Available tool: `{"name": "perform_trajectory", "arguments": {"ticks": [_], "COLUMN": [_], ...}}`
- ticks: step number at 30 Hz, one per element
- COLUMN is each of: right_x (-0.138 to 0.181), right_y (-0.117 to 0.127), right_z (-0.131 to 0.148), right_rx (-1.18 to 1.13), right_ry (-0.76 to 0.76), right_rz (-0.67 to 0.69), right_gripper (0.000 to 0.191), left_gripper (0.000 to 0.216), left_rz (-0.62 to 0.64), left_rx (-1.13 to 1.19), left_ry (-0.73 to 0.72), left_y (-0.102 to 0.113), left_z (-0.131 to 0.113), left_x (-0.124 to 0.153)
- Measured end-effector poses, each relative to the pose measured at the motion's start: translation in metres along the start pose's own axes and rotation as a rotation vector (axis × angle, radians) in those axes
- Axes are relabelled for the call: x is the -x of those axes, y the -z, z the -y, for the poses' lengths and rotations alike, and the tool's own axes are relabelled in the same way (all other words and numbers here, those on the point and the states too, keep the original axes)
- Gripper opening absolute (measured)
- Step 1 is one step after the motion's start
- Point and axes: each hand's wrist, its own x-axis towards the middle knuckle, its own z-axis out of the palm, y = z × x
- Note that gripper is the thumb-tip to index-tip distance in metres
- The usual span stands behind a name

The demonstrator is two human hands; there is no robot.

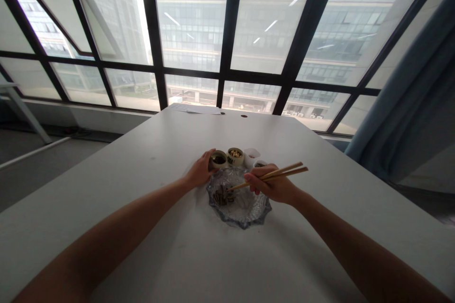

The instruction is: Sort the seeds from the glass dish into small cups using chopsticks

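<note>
My left hand [201,170] is closed around a small round cup [219,158] with dark contents, just behind a clear glass plate [245,213]. My right hand [273,185] grips a pair of wooden chopsticks [284,171] above the plate, their tips pointing left and down at a pile of small brown pieces [222,195] on the plate's left side. A second small cup [235,155] with yellowish bits stands to the right of the held cup. A white cup [251,155] and another partly hidden cup [260,164] follow it.
Everything rests on a white table [177,246]. A sheet of paper [199,109] lies at its far edge, with two small dark holes [243,116] close by. Large windows stand behind, and a blue curtain [415,99] hangs at the right.
</note>
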Motion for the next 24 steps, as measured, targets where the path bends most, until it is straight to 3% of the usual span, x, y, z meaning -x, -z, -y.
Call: {"name": "perform_trajectory", "arguments": {"ticks": [5,7,12,17,21,24], "right_x": [-0.002,-0.003,-0.001,-0.002,-0.005,-0.005], "right_y": [-0.007,-0.009,-0.009,-0.016,-0.027,-0.027], "right_z": [-0.012,-0.016,-0.017,-0.018,-0.025,-0.028], "right_rx": [-0.155,-0.189,-0.178,-0.059,0.068,0.026], "right_ry": [-0.106,-0.116,-0.104,-0.017,-0.004,-0.022], "right_rz": [-0.36,-0.431,-0.443,-0.564,-0.425,-0.464], "right_gripper": [0.051,0.049,0.047,0.04,0.034,0.038], "left_gripper": [0.071,0.07,0.07,0.071,0.071,0.069], "left_rz": [0.002,-0.003,-0.002,0.002,0.02,0.013], "left_rx": [-0.014,-0.018,-0.014,0.003,0.0,0.002], "left_ry": [-0.009,-0.01,0.01,0.022,0.035,0.037], "left_y": [0.001,0.001,0.001,0.001,0.002,0.002], "left_z": [-0.002,-0.003,-0.005,-0.007,-0.009,-0.01], "left_x": [0.0,0.0,0.0,0.0,0.001,0.001]}}
